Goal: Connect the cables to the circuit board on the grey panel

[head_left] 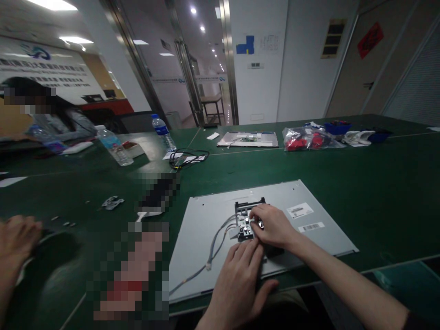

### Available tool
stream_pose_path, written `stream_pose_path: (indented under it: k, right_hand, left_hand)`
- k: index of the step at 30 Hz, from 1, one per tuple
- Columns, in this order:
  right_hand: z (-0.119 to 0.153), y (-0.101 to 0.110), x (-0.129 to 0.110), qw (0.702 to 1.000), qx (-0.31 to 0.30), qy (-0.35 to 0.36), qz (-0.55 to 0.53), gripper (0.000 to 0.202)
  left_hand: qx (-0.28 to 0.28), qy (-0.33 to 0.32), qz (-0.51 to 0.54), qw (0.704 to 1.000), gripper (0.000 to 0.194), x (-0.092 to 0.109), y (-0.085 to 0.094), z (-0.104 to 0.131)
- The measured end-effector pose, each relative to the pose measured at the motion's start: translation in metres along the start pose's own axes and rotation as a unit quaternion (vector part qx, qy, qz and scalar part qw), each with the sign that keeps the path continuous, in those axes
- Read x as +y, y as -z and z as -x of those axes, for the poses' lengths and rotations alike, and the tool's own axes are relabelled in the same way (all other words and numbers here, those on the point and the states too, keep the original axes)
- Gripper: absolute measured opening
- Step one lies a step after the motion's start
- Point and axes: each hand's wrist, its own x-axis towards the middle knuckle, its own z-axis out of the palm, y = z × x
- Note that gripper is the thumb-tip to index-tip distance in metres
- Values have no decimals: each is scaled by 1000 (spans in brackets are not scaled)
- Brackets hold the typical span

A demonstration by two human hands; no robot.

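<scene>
A grey metal-backed display panel [199, 224] lies on the table before me. A small circuit board [245, 226] sits in a black bracket [250, 202] at its middle. Grey cables [213, 247] run from the board down to the panel's lower left. My right hand [273, 224] is over the board's right side, thumb and fingers pinched together; what they grip is hidden. My left hand [239, 275] rests on the panel just below the board, fingers stretched out and thumb apart. Its fingertips lie close to my right thumb.
Another person's hand [17, 243] is at far left, near small loose parts. A phone-like dark object [160, 192] lies left of the panel. Behind are water bottles [163, 133], a black cable coil [189, 158], a second panel [247, 139] and a bag of red items [309, 140].
</scene>
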Motion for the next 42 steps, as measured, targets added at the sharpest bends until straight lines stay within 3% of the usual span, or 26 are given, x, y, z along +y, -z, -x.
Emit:
stream_pose_path:
  k: [12, 20, 28, 42]
  right_hand:
    - [0, 14, 0, 998, 40, 14, -41, 14]
    - [18, 28, 2, 998, 52, 21, -33, 12]
    - [21, 13, -1, 999, 21, 41, 26, 12]
    - [20, 7, -6, 997, 6, 48, 59, 18]
  left_hand:
    - [20, 1, -12, 1000, 49, -3, 0, 2]
    - [46, 11, -2, 999, 40, -6, 3, -3]
    - [54, 8, -5, 999, 33, -3, -1, -2]
    - [2, -1, 4, 1000, 34, -1, 2, -3]
